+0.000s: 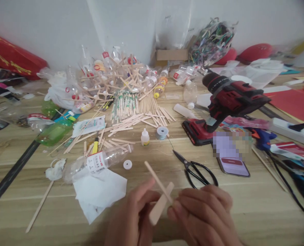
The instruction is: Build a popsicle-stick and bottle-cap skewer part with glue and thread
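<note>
Two wooden craft sticks cross each other between my hands, low in the view. My left hand (136, 212) is closed around the wider craft stick (159, 209), whose blunt end points toward me. My right hand (200, 212) pinches the lower end of the thinner craft stick (156, 178), which slants up to the left across the other. Whether the two are joined where they cross, I cannot tell. Just beyond my right hand lie black-handled scissors (190, 165). A small glue bottle (145, 137) and a spool of thread (162, 132) stand farther back.
On the left lie a clear plastic bottle (98, 162), white paper (100, 191) and a loose craft stick (39, 208). A red cordless drill (226, 99) stands at right, near a phone (232, 160) and a glue gun (263, 138). Bottles and sticks pile up behind.
</note>
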`<state>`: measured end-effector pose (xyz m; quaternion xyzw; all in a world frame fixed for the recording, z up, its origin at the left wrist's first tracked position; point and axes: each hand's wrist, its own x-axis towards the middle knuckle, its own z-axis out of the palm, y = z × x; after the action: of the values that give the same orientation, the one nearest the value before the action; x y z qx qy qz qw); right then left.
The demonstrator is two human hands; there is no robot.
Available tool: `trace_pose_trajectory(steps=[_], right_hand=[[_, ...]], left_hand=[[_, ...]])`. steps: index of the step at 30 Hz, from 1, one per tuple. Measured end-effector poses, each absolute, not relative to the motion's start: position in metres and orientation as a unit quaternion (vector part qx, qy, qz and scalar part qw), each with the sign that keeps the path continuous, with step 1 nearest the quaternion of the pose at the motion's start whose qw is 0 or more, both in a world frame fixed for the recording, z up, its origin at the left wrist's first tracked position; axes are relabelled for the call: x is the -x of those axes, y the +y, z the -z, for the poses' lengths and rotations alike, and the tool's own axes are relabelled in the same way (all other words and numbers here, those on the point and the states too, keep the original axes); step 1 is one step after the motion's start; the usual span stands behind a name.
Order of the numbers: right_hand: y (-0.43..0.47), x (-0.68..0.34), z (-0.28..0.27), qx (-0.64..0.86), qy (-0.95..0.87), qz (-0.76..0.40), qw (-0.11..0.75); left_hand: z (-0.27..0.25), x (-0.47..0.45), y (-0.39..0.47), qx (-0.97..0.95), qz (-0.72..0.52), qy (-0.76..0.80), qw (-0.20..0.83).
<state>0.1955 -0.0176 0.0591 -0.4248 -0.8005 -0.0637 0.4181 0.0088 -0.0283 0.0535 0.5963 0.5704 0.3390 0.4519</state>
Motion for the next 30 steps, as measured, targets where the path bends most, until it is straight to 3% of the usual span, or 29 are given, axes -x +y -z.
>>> trace_pose_trajectory(steps=[4,8,14,21,27,30], right_hand=[[0.002,-0.21,-0.039,0.48,-0.739,0.08,0.465],[0.018,-0.218,-0.024,0.513,-0.701,-0.012,0.496],[0.028,-0.212,-0.008,0.578,-0.69,-0.08,0.428],[0.038,-0.217,0.015,0.567,-0.737,-0.062,0.364],[0.046,-0.218,0.027,0.533,-0.775,-0.018,0.34],[0.046,-0.219,0.031,0.529,-0.783,-0.016,0.326]], left_hand=[[-0.05,-0.002,-0.02,-0.663,-0.28,0.58,0.382],[-0.041,0.009,-0.016,-0.689,-0.223,0.58,0.372],[-0.028,0.012,-0.007,-0.672,-0.138,0.62,0.38],[-0.021,0.009,0.011,-0.686,-0.083,0.624,0.365],[0.0,0.006,0.019,-0.727,-0.095,0.616,0.286],[0.009,0.01,0.016,-0.76,-0.152,0.602,0.191]])
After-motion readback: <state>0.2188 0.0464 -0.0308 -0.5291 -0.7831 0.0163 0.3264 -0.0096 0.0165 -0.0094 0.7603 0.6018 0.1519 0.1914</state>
